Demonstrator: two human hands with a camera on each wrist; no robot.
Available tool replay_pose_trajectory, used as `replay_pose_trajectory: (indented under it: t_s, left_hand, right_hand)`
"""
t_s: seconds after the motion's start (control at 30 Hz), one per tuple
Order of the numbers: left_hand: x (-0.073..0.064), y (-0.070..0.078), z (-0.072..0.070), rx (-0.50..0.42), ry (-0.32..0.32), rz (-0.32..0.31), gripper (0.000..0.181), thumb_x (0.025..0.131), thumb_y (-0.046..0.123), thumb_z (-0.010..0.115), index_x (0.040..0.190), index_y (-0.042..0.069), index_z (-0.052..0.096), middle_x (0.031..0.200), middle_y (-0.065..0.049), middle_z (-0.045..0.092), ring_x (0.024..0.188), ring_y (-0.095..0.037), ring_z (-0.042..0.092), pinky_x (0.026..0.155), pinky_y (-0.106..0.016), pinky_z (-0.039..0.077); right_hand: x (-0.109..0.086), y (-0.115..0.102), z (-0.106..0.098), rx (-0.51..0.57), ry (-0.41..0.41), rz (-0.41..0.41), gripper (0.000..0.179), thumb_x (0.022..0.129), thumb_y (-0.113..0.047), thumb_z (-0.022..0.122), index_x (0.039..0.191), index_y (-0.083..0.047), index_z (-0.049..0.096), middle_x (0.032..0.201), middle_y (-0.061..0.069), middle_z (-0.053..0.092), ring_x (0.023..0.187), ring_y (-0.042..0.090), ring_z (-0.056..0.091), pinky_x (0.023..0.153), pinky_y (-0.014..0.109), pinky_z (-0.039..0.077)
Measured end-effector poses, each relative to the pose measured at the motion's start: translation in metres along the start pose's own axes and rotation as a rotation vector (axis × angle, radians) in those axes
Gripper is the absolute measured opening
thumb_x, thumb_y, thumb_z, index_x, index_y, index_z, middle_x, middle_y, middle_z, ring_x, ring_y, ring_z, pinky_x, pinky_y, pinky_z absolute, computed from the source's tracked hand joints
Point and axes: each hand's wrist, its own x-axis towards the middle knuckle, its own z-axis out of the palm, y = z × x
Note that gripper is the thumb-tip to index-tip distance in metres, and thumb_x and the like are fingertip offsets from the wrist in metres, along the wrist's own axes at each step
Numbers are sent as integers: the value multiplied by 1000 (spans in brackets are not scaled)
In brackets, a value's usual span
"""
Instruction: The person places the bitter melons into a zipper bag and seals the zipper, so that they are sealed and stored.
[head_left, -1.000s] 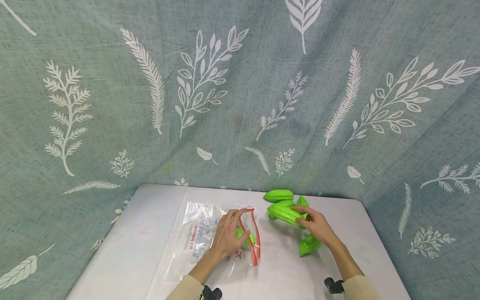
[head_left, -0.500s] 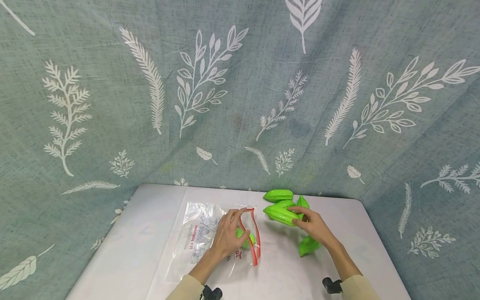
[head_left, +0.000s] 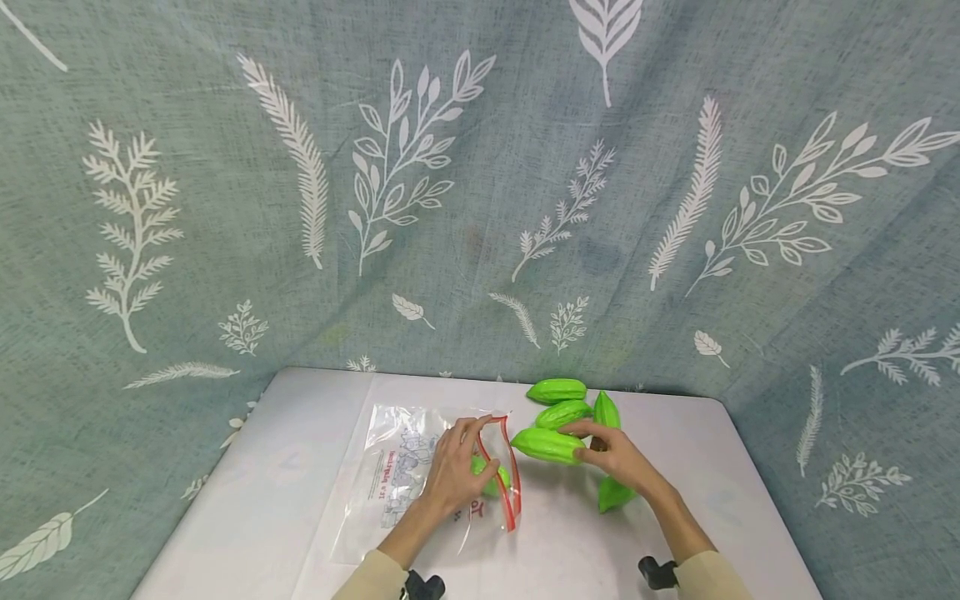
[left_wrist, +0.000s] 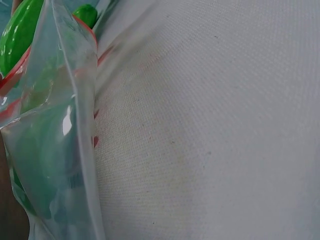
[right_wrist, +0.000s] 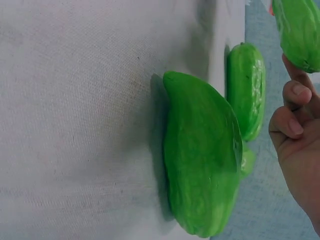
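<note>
My left hand [head_left: 453, 462] grips the mouth of a clear zip bag [head_left: 352, 517] with red zip strips, fingers at the far corner and thumb by the near strip. The mouth faces right and gapes. Inside the bag lies one ridged green gourd [head_left: 504, 477], partly behind the thumb; the left wrist view shows its green shape through the plastic [left_wrist: 87, 175]. With thumb and fingers my right hand [head_left: 618, 458] holds another ridged green gourd [head_left: 542, 446] by its blunt end. Its pointed tip is right at the bag's mouth. This held gourd [right_wrist: 302, 32] shows top right in the right wrist view.
Several more gourds lie on the white table [head_left: 247, 475]: one at the back edge [head_left: 557, 391], one just in front of it [head_left: 562, 414], one beyond the right hand [head_left: 606, 408] and one below that hand [head_left: 613, 496]. A leaf-patterned curtain [head_left: 465, 208] hangs behind.
My right hand has moved left and slightly nearer with the gourd, off the other gourds and up to the bag's mouth. My left hand and the bag look unchanged.
</note>
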Motion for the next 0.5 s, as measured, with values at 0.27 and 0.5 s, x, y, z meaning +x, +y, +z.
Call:
replay_pose_trajectory:
  t_s: [0.27, 0.5]
  left_hand:
    - [2, 0, -2, -8, -16, -17, 73, 81, 40, 68, 149, 23, 48, 127, 0, 53, 114, -20, 56, 100, -50, 45]
    - [2, 1, -5, -8, -5, -7, 73, 80, 38, 70, 146, 16, 51, 126, -2, 54, 112, -21, 57, 98, -51, 45]
  right_hand:
    - [4, -1, 11, -32, -56, 2, 37, 93, -15, 65, 131, -16, 68, 121, 7, 66, 78, 25, 53, 67, 29, 44]
    - [7, 2, 20, -35, -107, 5, 36, 91, -26, 68, 127, -28, 69, 120, 0, 67, 77, 18, 55, 67, 31, 46]
